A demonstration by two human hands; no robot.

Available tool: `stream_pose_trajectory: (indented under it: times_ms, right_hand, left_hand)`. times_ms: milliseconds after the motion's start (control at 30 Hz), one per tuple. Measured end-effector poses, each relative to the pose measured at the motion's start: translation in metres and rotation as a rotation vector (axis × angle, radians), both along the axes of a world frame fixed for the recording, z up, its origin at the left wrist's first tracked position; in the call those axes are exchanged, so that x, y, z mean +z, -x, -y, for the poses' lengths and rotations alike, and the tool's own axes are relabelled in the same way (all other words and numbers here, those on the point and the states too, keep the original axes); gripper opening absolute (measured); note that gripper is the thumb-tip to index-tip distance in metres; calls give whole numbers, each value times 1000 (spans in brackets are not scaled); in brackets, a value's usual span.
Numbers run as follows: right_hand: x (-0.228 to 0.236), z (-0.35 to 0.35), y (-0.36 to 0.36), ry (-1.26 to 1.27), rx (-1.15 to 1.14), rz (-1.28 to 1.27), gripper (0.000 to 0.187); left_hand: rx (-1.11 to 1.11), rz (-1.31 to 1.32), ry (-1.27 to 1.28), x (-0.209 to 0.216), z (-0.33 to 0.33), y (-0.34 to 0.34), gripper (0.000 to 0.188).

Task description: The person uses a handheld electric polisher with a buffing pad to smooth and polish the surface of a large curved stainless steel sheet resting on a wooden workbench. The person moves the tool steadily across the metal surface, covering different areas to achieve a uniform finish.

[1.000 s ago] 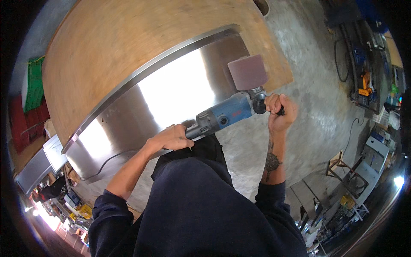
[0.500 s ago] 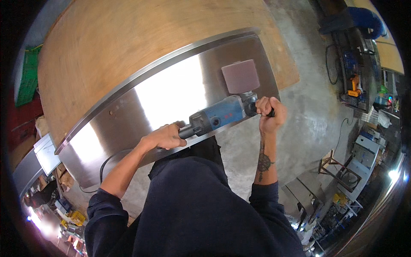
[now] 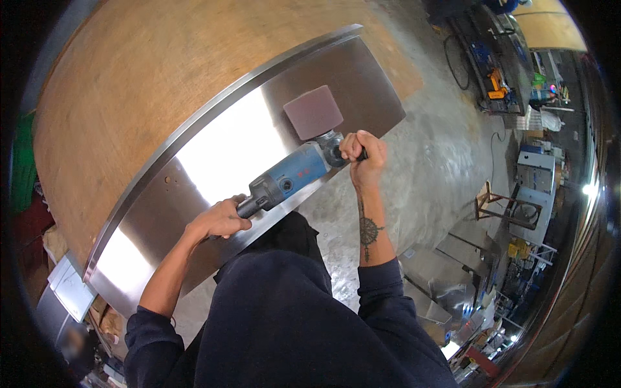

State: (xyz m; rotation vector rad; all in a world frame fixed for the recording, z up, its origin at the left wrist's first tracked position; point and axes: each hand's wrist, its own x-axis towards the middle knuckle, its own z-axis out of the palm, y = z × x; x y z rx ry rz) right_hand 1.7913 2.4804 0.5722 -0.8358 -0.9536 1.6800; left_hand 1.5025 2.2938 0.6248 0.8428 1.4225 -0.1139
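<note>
A blue and black drum sander (image 3: 297,169) lies slantwise over a long brushed metal panel (image 3: 343,68). My left hand (image 3: 222,218) is closed around its black rear handle. Up front, my right hand (image 3: 365,155) grips the black side handle by the gear head. The wide pinkish-brown abrasive drum (image 3: 314,112) sits over the panel's right part; whether it presses on the metal or is spinning, I cannot tell. A raised lip (image 3: 213,110) runs along the panel's far edge, and small holes (image 3: 167,180) show left of the bright reflection.
Under the panel is a large wooden tabletop (image 3: 142,71). Concrete floor (image 3: 427,168) stretches to the right, with a wooden stool frame (image 3: 508,205) and metal sheets (image 3: 430,278) on it. A dark workbench (image 3: 495,64) holding an orange tool (image 3: 497,85) stands at far right.
The sander has shifted left along the panel, with both hands still on its handles. My view has turned a little, so the panel and surroundings sit differently in the picture.
</note>
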Motion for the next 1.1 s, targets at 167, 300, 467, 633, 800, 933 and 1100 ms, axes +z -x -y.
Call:
stream_pose_trajectory:
  times_ms: [167,300,467,633,800,933,1100]
  right_hand:
    - [7,11,-9,2,-12,57,43]
    - [13,15,-19,17,-28,98,44]
    - [11,16,-38,-22,-23,76,44]
    - [21,12,-56,-32,-25,56,43]
    - [24,15,-67,-43,1,8,42]
    - [35,17,-70,-50,21,-4,41]
    - [60,35,-68,-42,63,37,43]
  left_hand:
    - [29,-9,16,-5,15,-10,91]
    - [55,39,11,-3,22,-25,86]
    - [84,7,-62,-17,39,-44,37]
    - [94,-57,-81,-5,40,-69,39]
    - [93,-44,-92,3,49,-74,38]
    - [93,-60,-84,18,52,-82,36]
    - [103,-82,-83,34,75,-85,36]
